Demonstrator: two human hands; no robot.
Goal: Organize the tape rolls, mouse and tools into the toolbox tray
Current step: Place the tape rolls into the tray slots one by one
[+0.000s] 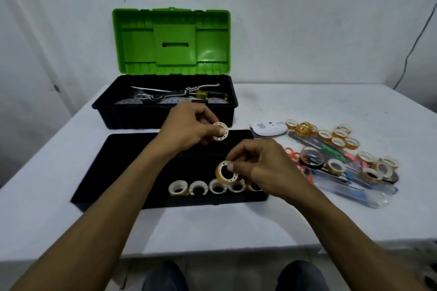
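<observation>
Head view: nearest the person, along the front wall of the shallow black plastic toolbox tray (pixel 132 153), five small tape rolls with white cores (pixel 198 188) are seen stood on edge in a row, close together. Just above the right end of that row, a yellowish clear tape roll (pixel 225 172) is pinched between the thumb and fingertips of the right hand (pixel 262 168); it is judged to be the next one for the row. Farther back, over the tray's far edge, a thin white tape roll (pixel 220 131) is pinched in the curled fingers of the left hand (pixel 189 130).

Only tape rolls have been set in the tray so far, so the task is judged to be at an early stage. To the right, on the white table (pixel 307 106), a scatter of loose amber and white tape rolls (pixel 338 136) remains to be placed, with orange-handled scissors (pixel 292 155) and clear-barrelled pens (pixel 331 149) among it. A white computer mouse (pixel 268 128) lies just beside the tray's far right corner, not yet moved in.

Farthest off, a black toolbox (pixel 165 116) stands with its green lid (pixel 171 40) raised; a yellow-handled screwdriver (pixel 204 94) can be made out inside.
</observation>
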